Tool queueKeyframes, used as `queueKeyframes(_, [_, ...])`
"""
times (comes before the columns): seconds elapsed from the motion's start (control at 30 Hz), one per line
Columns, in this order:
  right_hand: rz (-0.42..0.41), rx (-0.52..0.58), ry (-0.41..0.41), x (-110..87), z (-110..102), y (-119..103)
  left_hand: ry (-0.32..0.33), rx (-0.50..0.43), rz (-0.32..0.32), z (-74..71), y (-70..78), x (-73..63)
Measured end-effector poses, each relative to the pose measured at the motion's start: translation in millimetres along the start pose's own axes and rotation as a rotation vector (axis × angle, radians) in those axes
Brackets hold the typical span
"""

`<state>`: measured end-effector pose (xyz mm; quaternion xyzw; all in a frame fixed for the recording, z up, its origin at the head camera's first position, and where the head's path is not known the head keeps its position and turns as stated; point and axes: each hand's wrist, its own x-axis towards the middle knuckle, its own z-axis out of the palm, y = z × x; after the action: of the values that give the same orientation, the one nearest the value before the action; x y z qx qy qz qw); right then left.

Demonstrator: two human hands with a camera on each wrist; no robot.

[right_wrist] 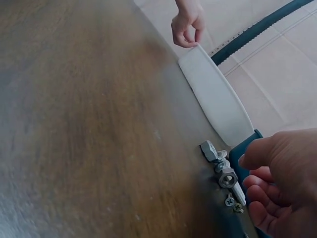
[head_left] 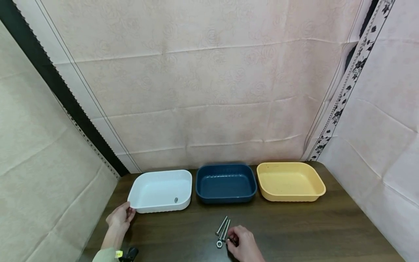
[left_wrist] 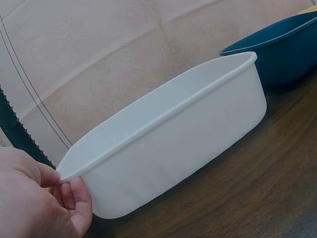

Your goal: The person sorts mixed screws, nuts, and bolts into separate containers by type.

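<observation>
My left hand [head_left: 119,217] pinches the rim of the white tray [left_wrist: 173,139] at its near left corner, thumb on top and fingers curled under the lip. Inside that tray lies one small metal piece [head_left: 176,199]. My right hand [head_left: 243,243] is low over the table, just right of a group of metal hardware, its fingers loosely bent. Long bolts [head_left: 226,230] lie side by side there, with a hex nut [right_wrist: 228,178] at their near end. Two small screws [right_wrist: 229,200] show near my right fingertips in the right wrist view. The thumb and fingers stand apart there.
A dark blue tray [head_left: 226,200] stands in the middle of the row, and a yellow tray [head_left: 291,198] at its right. The brown wooden table [head_left: 311,233] meets pale cloth walls [head_left: 209,91] at the back and both sides.
</observation>
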<state>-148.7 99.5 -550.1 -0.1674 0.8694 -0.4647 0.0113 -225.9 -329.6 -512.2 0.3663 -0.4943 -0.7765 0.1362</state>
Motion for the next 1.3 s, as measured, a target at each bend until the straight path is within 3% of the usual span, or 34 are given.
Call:
queueKeyframes(0.3, [0.035, -0.037, -0.064, 1.2, -0.2, -0.9, -0.004, -0.011, -0.004, -0.5, -0.4, 0.5])
queueKeyframes(0.57, [0.006, -0.173, -0.037, 1.9, 2.2, -1.9, 0.009, -0.012, -0.014, 1.1, 0.4, 0.1])
queueKeyframes(0.93, [0.029, -0.254, -0.048, 2.7, 5.0, -2.3, 0.01, -0.003, -0.006, 1.5, 0.1, -0.3])
queueKeyframes(1.1, [0.037, -0.257, -0.072, 3.8, 4.4, -3.6, 0.01, 0.001, -0.008, 0.5, -0.7, -0.1])
queueKeyframes(1.3, [-0.029, -0.22, -0.068, 2.6, 2.4, -3.7, 0.006, -0.001, -0.01, -0.6, -0.8, -0.9])
